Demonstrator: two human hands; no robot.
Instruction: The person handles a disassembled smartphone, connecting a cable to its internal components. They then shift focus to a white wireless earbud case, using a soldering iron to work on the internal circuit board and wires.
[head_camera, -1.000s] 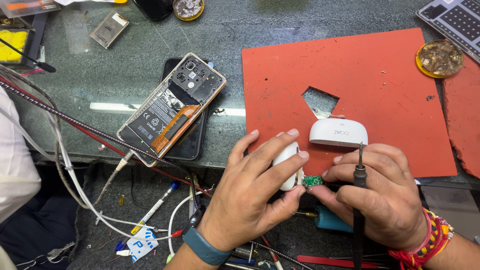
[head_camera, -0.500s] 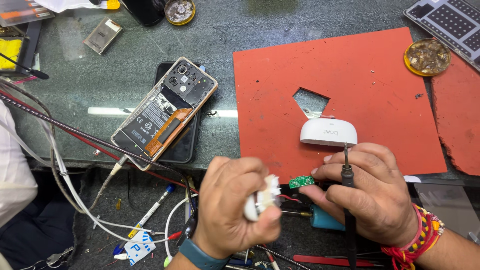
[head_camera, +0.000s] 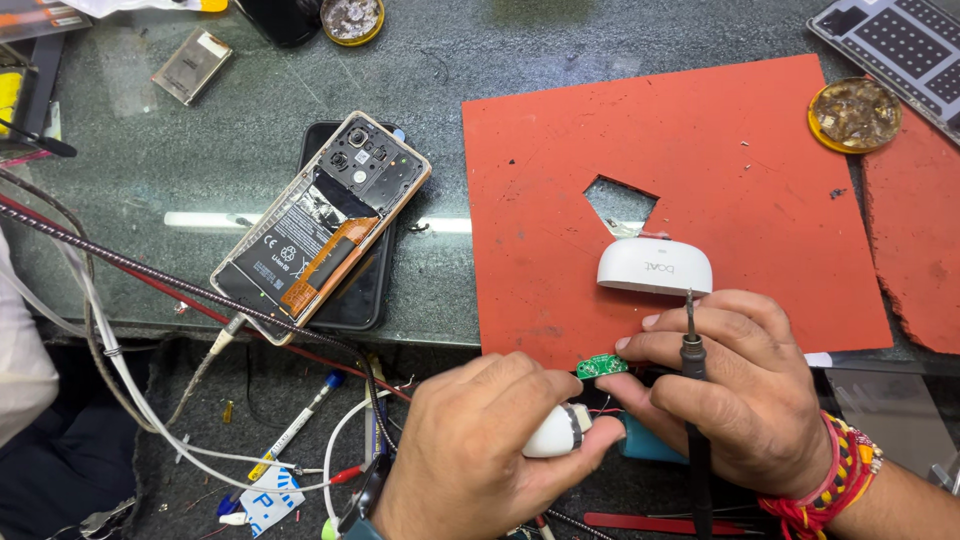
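My left hand grips a small white rounded case part below the table's front edge. My right hand holds a soldering iron upright, tip up, and pinches a small green circuit board with its fingertips. Thin wires run from the board toward the white part. A white oval case shell lies on the red mat just above my right hand.
An opened phone with exposed battery lies on a dark phone at the mat's left. Cables and pens hang below the table edge. A brass dish, a keypad-like panel and a second red mat piece sit right.
My left hand has turned and lowered the white part below the table edge. The green board has come out beside it, held in my right fingertips. The view has shifted slightly.
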